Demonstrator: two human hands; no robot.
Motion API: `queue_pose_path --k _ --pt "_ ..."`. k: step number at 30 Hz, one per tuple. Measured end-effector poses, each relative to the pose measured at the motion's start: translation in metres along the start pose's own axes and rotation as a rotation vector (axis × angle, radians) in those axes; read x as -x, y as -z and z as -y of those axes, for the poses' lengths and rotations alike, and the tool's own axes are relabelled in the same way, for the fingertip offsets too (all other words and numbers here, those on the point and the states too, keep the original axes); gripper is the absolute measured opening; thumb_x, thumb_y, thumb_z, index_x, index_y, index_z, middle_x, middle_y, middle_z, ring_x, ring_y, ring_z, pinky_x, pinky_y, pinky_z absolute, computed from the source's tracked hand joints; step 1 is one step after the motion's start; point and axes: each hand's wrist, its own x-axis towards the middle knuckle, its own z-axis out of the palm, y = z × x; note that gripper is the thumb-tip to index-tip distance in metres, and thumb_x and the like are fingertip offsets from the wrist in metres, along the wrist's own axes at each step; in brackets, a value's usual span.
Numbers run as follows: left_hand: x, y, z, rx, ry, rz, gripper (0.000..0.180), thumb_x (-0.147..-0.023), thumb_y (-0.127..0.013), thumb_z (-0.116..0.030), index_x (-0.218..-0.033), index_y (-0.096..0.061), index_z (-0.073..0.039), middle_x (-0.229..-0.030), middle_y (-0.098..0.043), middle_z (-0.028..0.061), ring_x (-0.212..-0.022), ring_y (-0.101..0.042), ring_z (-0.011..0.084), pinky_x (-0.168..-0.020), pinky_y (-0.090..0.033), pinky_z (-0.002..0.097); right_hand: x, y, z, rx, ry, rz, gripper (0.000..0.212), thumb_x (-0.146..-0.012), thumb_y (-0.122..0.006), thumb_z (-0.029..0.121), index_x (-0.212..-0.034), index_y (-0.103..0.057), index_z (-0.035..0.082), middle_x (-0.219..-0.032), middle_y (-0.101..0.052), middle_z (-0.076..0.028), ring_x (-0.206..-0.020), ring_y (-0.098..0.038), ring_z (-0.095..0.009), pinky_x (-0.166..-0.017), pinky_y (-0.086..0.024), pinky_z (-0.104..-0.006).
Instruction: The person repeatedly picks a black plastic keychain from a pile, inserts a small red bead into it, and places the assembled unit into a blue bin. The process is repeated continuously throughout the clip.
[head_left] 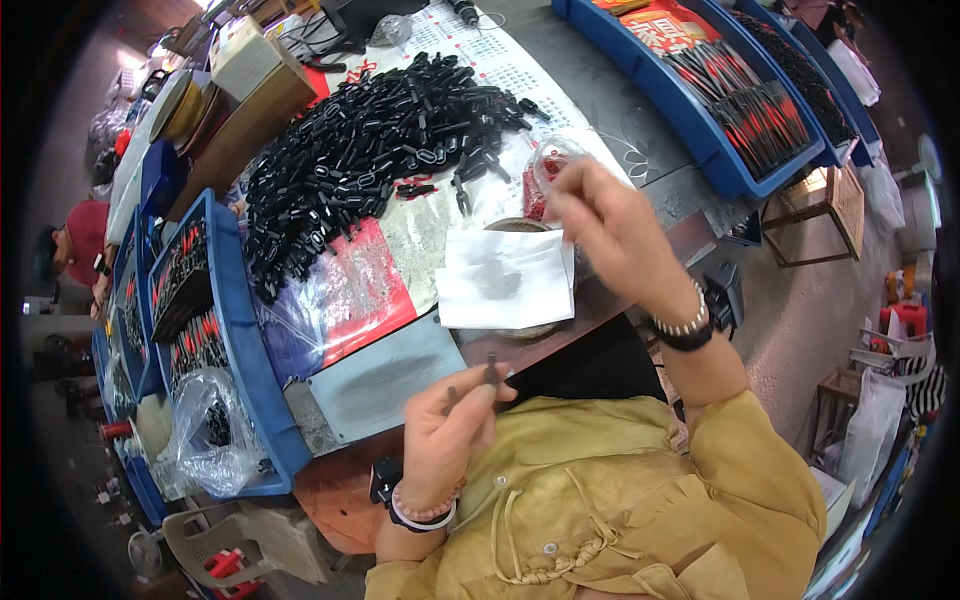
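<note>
My left hand [450, 425] is closed in front of my body. A small dark piece [491, 370] sticks up from between its thumb and fingers, and its exact kind is too small to tell. My right hand [612, 230] is raised over the right edge of white paper sheets [505, 280], its fingers drawn together. Whatever it may hold is hidden. Just beyond its fingertips lie small red parts [535, 193] in a clear container. The sheets have a grey smudge and cover most of a round dish [518, 225].
Black oblong plastic parts [390, 150] form a large heap on the table. A grey plate [385, 375] with a dark smear lies along the near edge. Blue trays [243, 370] of black-and-red pieces stand at left, and another blue tray [690, 120] is at far right.
</note>
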Motion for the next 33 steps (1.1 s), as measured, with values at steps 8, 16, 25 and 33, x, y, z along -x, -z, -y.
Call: queue_pose_path --k 8,16,25,33 --pt "-0.011 -0.02 -0.001 0.01 0.05 0.037 0.022 -0.096 -0.052 -0.009 -0.108 -0.06 0.008 -0.091 -0.066 0.0122 -0.056 -0.051 0.0069 -0.049 -0.038 0.0179 0.05 -0.026 0.033 -0.768 -0.308 0.501 0.013 -0.101 -0.046 0.013 -0.101 -0.047 0.0 -0.084 -0.062 -0.005 -0.06 -0.05 -0.004 -0.055 -0.042 -0.0179" --pt "-0.011 -0.032 -0.003 -0.091 -0.135 -0.105 0.019 -0.093 -0.056 -0.004 -0.109 -0.06 0.005 -0.084 -0.065 0.0082 -0.055 -0.051 0.006 -0.048 -0.039 0.0182 0.064 -0.036 0.031 -0.743 -0.205 0.251 0.01 -0.098 -0.049 0.009 -0.102 -0.05 0.001 -0.078 -0.058 -0.003 -0.064 -0.055 -0.005 -0.058 -0.046 -0.022" --pt "-0.032 -0.025 -0.043 -0.956 -0.559 -0.269 0.019 -0.08 -0.071 -0.001 -0.097 -0.063 0.0 -0.071 -0.061 0.0084 -0.057 -0.055 0.0119 -0.054 -0.044 0.0257 0.07 0.0 0.018 -0.751 -0.294 0.172 0.006 -0.094 -0.058 0.005 -0.096 -0.056 -0.001 -0.085 -0.065 -0.007 -0.064 -0.058 -0.006 -0.058 -0.047 -0.018" --pt "-0.072 -0.032 -0.05 -1.485 -0.736 -0.073 0.018 -0.081 -0.068 -0.002 -0.099 -0.063 -0.006 -0.079 -0.06 0.0116 -0.063 -0.06 0.0313 -0.055 -0.047 0.0369 0.078 0.007 0.007 -0.869 -0.414 0.12 0.007 -0.09 -0.063 0.004 -0.095 -0.062 0.0 -0.085 -0.066 -0.003 -0.069 -0.059 -0.004 -0.059 -0.049 -0.0196"
